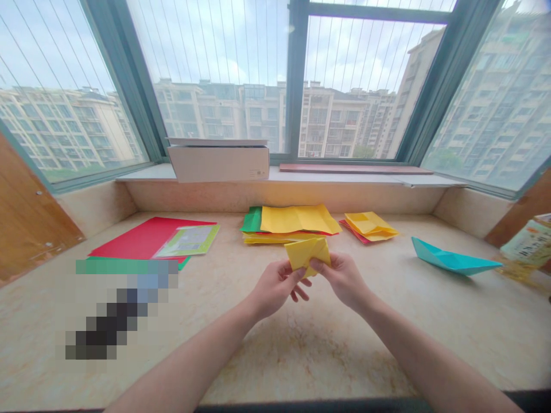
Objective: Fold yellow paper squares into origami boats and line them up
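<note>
Between my two hands is a small folded piece of yellow paper, lifted above the counter. My left hand grips its lower left side, thumb on the front and some fingers showing below. With the thumb pressed on its face, my right hand holds the right side. Just beyond lies a stack of folded yellow, green and red paper sheets. Further right sit smaller folded yellow and red papers. A blue folded paper boat rests on the right of the counter.
Red sheets with a clear-and-green packet on top lie at left. A blurred-out dark object is nearer me. A bottle stands at the right edge. A white box is on the windowsill.
</note>
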A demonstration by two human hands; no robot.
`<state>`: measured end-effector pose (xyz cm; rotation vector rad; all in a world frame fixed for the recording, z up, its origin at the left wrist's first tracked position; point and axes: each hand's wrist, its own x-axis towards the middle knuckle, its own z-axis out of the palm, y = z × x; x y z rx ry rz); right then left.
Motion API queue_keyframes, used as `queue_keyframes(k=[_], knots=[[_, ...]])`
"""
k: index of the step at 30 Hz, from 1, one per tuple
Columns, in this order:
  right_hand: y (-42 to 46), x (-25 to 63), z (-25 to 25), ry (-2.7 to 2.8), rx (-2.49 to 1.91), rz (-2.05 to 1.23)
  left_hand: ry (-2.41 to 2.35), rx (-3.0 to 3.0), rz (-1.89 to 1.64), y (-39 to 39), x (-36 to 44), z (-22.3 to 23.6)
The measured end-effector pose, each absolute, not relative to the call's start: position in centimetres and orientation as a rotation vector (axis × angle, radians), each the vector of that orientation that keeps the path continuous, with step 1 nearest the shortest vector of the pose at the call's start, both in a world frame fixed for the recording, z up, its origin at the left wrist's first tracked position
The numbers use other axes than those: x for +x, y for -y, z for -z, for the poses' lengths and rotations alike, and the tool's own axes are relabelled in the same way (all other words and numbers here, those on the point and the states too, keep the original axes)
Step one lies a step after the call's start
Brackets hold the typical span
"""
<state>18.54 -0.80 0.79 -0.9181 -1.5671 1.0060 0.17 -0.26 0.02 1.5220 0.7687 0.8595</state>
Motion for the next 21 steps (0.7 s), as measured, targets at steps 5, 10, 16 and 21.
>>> queue_keyframes(k=[5,10,16,21], knots=[[0.7,18.8,-0.7,1.749,-0.942,-0.605,-0.809,1.708,-1.248,0.3,0.0,-0.1],[0.5,18.7,0.1,1.929,-0.931,-0.343,-0.855,1.992,-1.415,0.3,-0.8,-1.0],[0.7,18.7,-0.1,2.011,-0.934,-0.29,-0.815,2.104,-1.342,0.1,-1.0,-1.0],[1.0,18.6,-0.3,1.985,-1.03,-0.396,-0.924,1.987,-1.099,0.2,-1.0,-0.4]])
